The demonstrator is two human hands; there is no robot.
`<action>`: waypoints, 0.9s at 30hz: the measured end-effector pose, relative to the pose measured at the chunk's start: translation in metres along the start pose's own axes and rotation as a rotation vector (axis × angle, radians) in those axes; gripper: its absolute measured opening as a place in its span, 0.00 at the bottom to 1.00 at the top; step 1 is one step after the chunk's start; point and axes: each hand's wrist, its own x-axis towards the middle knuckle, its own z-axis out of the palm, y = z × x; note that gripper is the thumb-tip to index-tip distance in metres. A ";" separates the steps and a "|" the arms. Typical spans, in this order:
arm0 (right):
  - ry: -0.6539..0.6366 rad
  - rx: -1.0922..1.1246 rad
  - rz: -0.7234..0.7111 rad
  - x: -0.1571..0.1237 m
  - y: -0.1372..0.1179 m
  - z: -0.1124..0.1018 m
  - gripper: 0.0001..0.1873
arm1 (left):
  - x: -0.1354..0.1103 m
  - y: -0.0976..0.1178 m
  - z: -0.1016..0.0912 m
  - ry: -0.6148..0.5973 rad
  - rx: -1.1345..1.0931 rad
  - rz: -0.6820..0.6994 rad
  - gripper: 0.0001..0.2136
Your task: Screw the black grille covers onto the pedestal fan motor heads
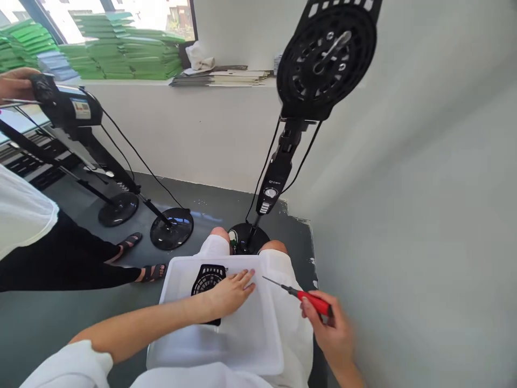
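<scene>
My left hand (231, 293) lies flat with fingers stretched inside a white plastic tray (258, 345) on my lap, resting over a black vented grille part (207, 277). To the right of the tray, my right hand (329, 328) is closed around a red-handled screwdriver (301, 295), whose metal tip points left toward the tray. In front of my knees stands a black pedestal fan (327, 56) without its blades, its motor housing tilted up and its round base (250, 238) between my legs.
At the left, another person in a white top and black trousers holds a second fan's motor (67, 105). Two round fan bases (172, 227) sit on the grey floor. Green stacks (121, 51) and papers line the window sill. A pale wall is close on the right.
</scene>
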 end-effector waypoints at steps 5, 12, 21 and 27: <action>-0.037 0.061 0.065 -0.031 0.003 0.006 0.16 | 0.031 -0.003 0.014 -0.121 0.037 -0.120 0.33; -0.040 0.243 0.326 -0.058 0.003 0.012 0.21 | 0.045 -0.007 0.033 -0.075 0.039 -0.236 0.23; -0.080 0.257 0.356 -0.055 0.000 0.014 0.20 | 0.054 -0.004 0.037 -0.034 -0.028 -0.260 0.11; 0.063 0.246 0.442 -0.054 0.003 0.014 0.26 | 0.048 0.004 0.028 -0.007 -0.023 -0.188 0.08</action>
